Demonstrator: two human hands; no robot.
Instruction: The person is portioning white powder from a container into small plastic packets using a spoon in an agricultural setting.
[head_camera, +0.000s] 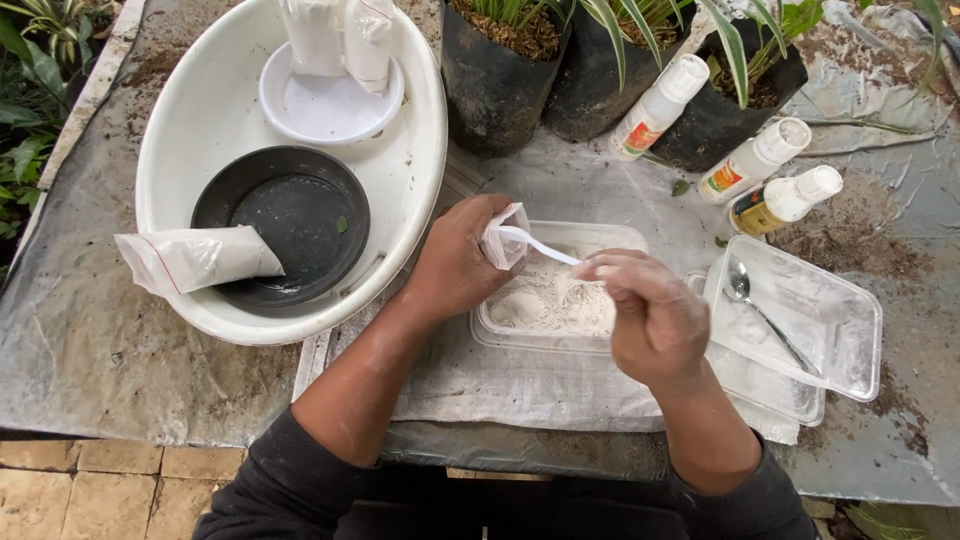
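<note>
Both hands over a clear rectangular plastic tub of white powder (550, 300), on a grey sheeted worktop (90, 340).

Left hand (455, 265) closed around a small clear plastic bag (505, 238), mouth held open above the tub. Right hand (650, 315) pinches a thin white plastic spoon (540, 245), tip inside the bag. A large white oval basin (410, 160) touches the left wrist; a clear lid with a metal spoon (765, 315) lies beside the right hand.
</note>
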